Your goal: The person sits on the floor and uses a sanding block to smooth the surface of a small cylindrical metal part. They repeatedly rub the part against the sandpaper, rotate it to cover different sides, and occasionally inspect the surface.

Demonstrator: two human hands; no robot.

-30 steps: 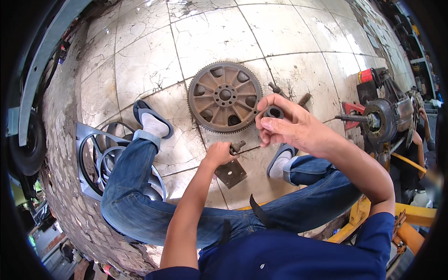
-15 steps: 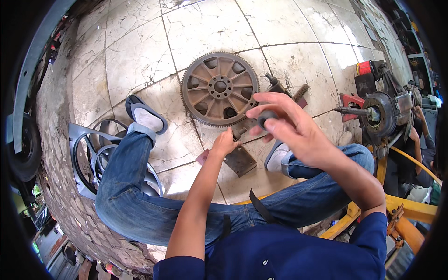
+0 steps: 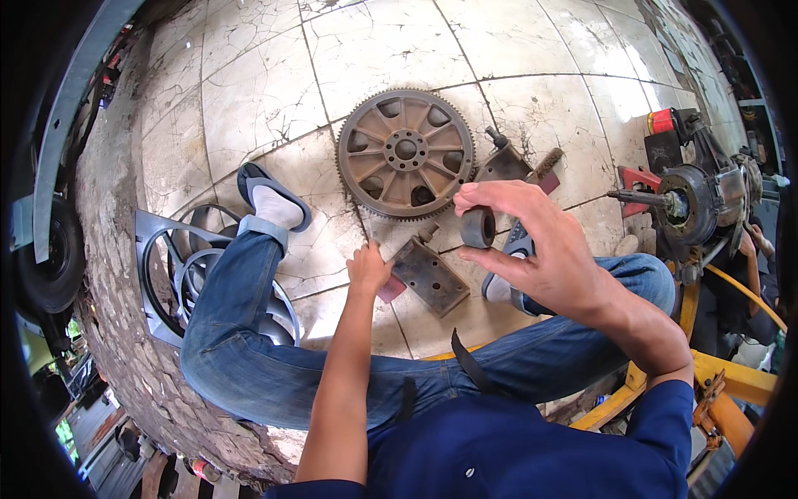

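Observation:
My right hand [image 3: 544, 249] is raised over the floor. Its thumb and fingers pinch a short dark ring-shaped bushing [image 3: 478, 227] with its hollow end visible. Low over the floor, my left hand [image 3: 370, 268] is curled closed; what lies in its fingers, if anything, cannot be made out. Right beside it is a dark metal block with holes [image 3: 432, 279], a fitting at its upper corner. A reddish flat piece [image 3: 391, 289] sits between that hand and the block. Beyond both hands lies a rusty toothed flywheel [image 3: 405, 154], flat on the tiles.
A second metal block with a fitting [image 3: 504, 162] and a brush-like piece [image 3: 549, 162] lie right of the flywheel. A hub assembly [image 3: 682, 200] with a red stand [image 3: 636, 191] is farther right. A fan shroud [image 3: 158, 274] rests by my left leg. Another person's arm [image 3: 748, 266] shows at far right.
My left hand has drawn back left and down from the fitting by the block, uncovering more of the block. My right hand has turned, so the bushing shows more fully. The view has shifted slightly.

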